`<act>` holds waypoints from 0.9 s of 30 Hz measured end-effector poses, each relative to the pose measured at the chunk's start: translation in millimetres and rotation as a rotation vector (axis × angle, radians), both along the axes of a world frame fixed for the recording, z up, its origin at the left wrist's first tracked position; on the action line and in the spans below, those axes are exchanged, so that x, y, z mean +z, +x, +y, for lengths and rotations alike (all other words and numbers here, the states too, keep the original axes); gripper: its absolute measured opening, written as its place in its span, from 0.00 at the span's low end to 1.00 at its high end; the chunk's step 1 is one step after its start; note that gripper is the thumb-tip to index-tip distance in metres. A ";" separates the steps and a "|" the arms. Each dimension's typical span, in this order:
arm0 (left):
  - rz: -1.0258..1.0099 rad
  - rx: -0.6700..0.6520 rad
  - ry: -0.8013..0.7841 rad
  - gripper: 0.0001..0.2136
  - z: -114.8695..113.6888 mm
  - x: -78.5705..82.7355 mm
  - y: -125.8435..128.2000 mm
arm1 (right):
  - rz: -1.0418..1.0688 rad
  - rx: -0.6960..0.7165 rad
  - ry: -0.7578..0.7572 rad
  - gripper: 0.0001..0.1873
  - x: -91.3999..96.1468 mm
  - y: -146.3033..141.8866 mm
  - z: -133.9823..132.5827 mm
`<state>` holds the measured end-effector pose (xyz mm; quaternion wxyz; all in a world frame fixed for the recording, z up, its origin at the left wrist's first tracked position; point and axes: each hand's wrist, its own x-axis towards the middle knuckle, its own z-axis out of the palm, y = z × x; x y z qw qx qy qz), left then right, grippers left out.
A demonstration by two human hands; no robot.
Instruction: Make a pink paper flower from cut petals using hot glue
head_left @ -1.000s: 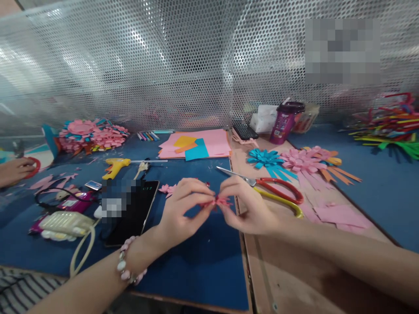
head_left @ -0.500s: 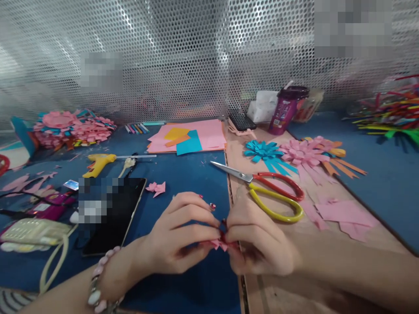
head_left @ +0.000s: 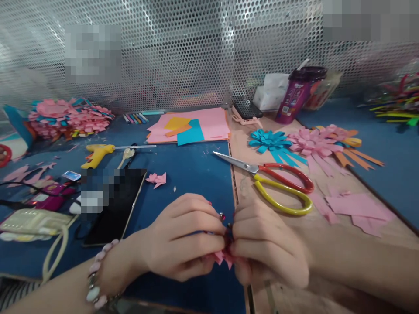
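Left hand [head_left: 190, 237] and right hand [head_left: 270, 242] nearly meet, fingers pinching a small pink paper piece [head_left: 220, 257] between them, mostly hidden, its shaping seemingly unfinished. Beyond the left hand lies another small folded pink piece [head_left: 157, 179], and ahead of the right, layered paper flowers [head_left: 312, 141] look complete. Compared with a second ago, the hands sit nearer the wearer, no longer covering part of the scissors [head_left: 252, 167].
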<state>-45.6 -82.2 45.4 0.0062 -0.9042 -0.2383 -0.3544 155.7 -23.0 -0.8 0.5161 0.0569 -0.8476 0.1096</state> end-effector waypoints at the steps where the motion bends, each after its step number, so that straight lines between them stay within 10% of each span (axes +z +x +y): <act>1: 0.003 -0.012 -0.012 0.04 0.3 0.3 0.2 | 0.002 0.005 0.000 0.07 0.3 -0.3 -0.4; 27: -0.027 -0.014 -0.035 0.04 -2.0 -1.5 -0.5 | -0.032 0.062 0.012 0.08 5.9 -1.4 5.4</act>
